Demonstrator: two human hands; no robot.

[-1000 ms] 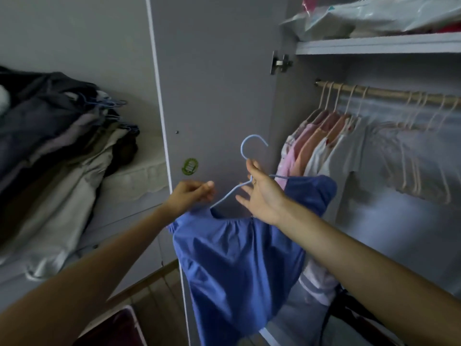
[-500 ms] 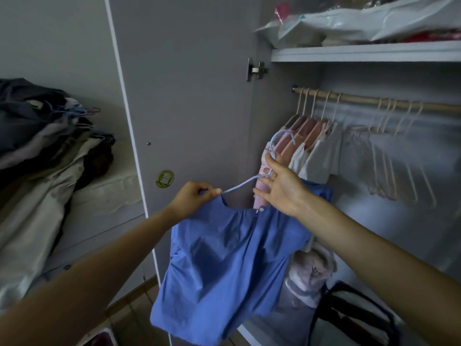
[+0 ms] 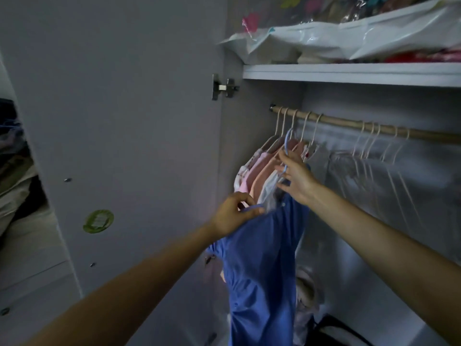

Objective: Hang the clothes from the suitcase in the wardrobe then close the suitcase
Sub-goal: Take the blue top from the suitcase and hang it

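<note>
Left hand [image 3: 234, 216] closed around the near end of the pale blue hanger [image 3: 287, 156] and the shoulder of the blue shirt [image 3: 262, 265], fingers curled tight on both. Right hand [image 3: 296, 178] pinched on the hanger's neck, hook raised just below the wooden rail [image 3: 349, 124] and not yet over it. Shirt hung between the two hands, in front of the open wardrobe, beside the pink and white clothes [image 3: 259, 171] already on the rail.

To finish the step well, probably best: lifted a little higher with the right hand, hook turned square to the rail, dropped into the gap just right of the hung clothes, left hand kept under the shoulder until the weight sat on the rail, so the shirt would not slide off the hanger.

Far left, a heap of dark and beige garments [image 3: 15, 176], partly hidden. Next, the open grey wardrobe door [image 3: 124, 121] with a round green sticker [image 3: 98, 221] and a metal hinge [image 3: 224, 87]. Above the rail, a white shelf [image 3: 349, 74] loaded with plastic-wrapped bundles [image 3: 349, 38]. Further right on the rail, a cluster of empty pale hangers [image 3: 374, 146]. Suitcase out of view.
</note>
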